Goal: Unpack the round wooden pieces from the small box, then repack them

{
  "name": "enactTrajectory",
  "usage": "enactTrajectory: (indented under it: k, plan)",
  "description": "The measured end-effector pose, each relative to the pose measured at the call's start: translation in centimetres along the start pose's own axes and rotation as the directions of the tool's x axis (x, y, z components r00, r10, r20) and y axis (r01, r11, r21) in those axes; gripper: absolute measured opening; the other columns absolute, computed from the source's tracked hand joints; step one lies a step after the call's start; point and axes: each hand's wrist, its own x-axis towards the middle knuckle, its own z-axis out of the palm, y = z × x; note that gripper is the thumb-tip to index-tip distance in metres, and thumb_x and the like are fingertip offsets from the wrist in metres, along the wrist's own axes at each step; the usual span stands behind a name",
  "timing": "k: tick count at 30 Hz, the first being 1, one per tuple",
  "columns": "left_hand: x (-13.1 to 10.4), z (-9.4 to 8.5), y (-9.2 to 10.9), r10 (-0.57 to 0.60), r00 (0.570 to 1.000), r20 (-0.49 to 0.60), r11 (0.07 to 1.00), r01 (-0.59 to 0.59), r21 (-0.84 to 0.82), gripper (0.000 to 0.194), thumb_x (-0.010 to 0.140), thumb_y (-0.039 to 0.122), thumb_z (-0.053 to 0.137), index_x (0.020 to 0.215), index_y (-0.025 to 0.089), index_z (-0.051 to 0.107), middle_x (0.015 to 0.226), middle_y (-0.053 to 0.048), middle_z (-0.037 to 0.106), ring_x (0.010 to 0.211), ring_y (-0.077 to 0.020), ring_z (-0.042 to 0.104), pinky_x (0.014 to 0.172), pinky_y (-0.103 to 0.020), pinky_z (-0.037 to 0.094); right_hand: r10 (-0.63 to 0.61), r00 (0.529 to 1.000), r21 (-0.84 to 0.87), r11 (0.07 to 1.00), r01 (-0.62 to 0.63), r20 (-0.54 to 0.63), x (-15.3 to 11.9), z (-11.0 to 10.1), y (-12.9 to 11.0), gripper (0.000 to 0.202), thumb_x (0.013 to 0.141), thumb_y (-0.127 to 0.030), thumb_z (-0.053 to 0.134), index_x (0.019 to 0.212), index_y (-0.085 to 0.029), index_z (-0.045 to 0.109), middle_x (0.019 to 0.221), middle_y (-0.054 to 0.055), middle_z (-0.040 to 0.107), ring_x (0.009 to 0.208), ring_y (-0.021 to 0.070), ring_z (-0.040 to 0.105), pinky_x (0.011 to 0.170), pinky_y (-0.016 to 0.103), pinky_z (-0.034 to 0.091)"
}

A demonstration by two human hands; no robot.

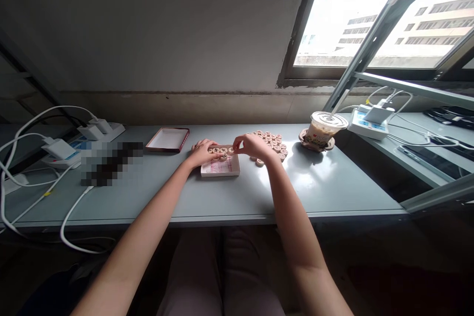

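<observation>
Near the table's middle stands a shallow white box (220,174) with a pink-lined board sheet inside. Round wooden Chinese chess pieces (217,150) line its back side, with one more in front of that row. My left hand (202,153) is closed around the box's back left corner, its fingertips by the leftmost piece. Over the back right corner, my right hand (252,146) pinches a Chinese chess piece (231,150) at the row's right end. Many loose pieces (276,145) lie flat in a cluster right of the box, partly hidden behind my right hand.
The box lid (168,139) lies inside up at the left. A drink cup (326,129) with a straw stands in a brown holder (317,145) at the right. Power strips (370,123) and white cables flank both sides; a blurred-out patch (111,164) covers something left.
</observation>
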Motion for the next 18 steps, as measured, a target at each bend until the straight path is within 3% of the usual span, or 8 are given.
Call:
enactTrajectory:
  k: [2, 5, 7, 10, 13, 18]
  plan:
    - [0.1, 0.0, 0.0, -0.030, 0.999, 0.010, 1.000, 0.030, 0.002, 0.053, 0.069, 0.063, 0.057, 0.110, 0.029, 0.058, 0.124, -0.002, 0.052, 0.120, -0.0283, 0.043, 0.099, -0.036, 0.033, 0.091, 0.996, -0.014, 0.996, -0.091, 0.001, -0.7, -1.1, 1.6, 0.022, 0.072, -0.032, 0.069, 0.092, -0.024, 0.068, 0.092, 0.001, 0.066, 0.080, 0.0146, 0.057, 0.063, 0.022, 0.037]
    - [0.3, 0.2, -0.3, -0.036, 0.999, 0.012, 0.999, 0.036, -0.007, 0.052, 0.069, 0.063, 0.057, 0.108, 0.030, 0.059, 0.123, -0.002, 0.052, 0.120, -0.0277, 0.042, 0.098, -0.035, 0.033, 0.278, 0.944, -0.065, 0.960, -0.271, 0.176, -1.4, -1.8, 3.3, 0.031, 0.064, -0.028, 0.074, 0.094, -0.024, 0.068, 0.094, 0.002, 0.066, 0.078, 0.0158, 0.058, 0.063, 0.023, 0.039]
    - [0.4, 0.3, -0.5, -0.033, 0.999, 0.012, 0.999, 0.033, -0.016, 0.051, 0.069, 0.063, 0.057, 0.107, 0.030, 0.059, 0.123, -0.002, 0.052, 0.121, -0.0277, 0.040, 0.099, -0.035, 0.033, 0.335, 0.907, -0.100, 0.942, -0.319, 0.256, -1.4, -1.6, 3.7, 0.025, 0.065, -0.025, 0.073, 0.090, -0.023, 0.070, 0.089, 0.003, 0.067, 0.075, 0.0159, 0.058, 0.061, 0.024, 0.039]
    - [0.4, 0.4, -0.5, -0.042, 0.999, 0.023, 0.998, 0.042, -0.035, 0.049, 0.069, 0.061, 0.057, 0.107, 0.030, 0.059, 0.124, -0.001, 0.052, 0.122, -0.0281, 0.039, 0.098, -0.036, 0.034, 0.312, 0.922, -0.103, 0.950, -0.296, 0.229, -1.1, -1.0, 3.7, 0.016, 0.069, -0.023, 0.070, 0.084, -0.022, 0.072, 0.083, 0.003, 0.067, 0.073, 0.0158, 0.058, 0.062, 0.024, 0.039]
    - [0.3, 0.3, -0.4, -0.048, 0.999, 0.025, 0.998, 0.049, -0.042, 0.048, 0.069, 0.061, 0.058, 0.106, 0.030, 0.060, 0.124, -0.002, 0.052, 0.121, -0.0287, 0.039, 0.096, -0.036, 0.035, 0.288, 0.939, -0.057, 0.958, -0.282, 0.190, -1.0, -0.5, 3.8, 0.020, 0.068, -0.025, 0.071, 0.088, -0.022, 0.072, 0.085, 0.003, 0.068, 0.072, 0.0156, 0.057, 0.061, 0.024, 0.039]
    - [0.3, 0.3, -0.4, -0.036, 0.999, 0.015, 0.998, 0.037, -0.049, 0.048, 0.069, 0.059, 0.058, 0.106, 0.029, 0.060, 0.123, -0.003, 0.053, 0.121, -0.0284, 0.040, 0.096, -0.035, 0.036, 0.323, 0.933, -0.056, 0.946, -0.318, 0.157, -1.3, -0.9, 3.8, 0.017, 0.065, -0.023, 0.072, 0.081, -0.019, 0.072, 0.076, 0.003, 0.066, 0.067, 0.0151, 0.056, 0.058, 0.024, 0.038]
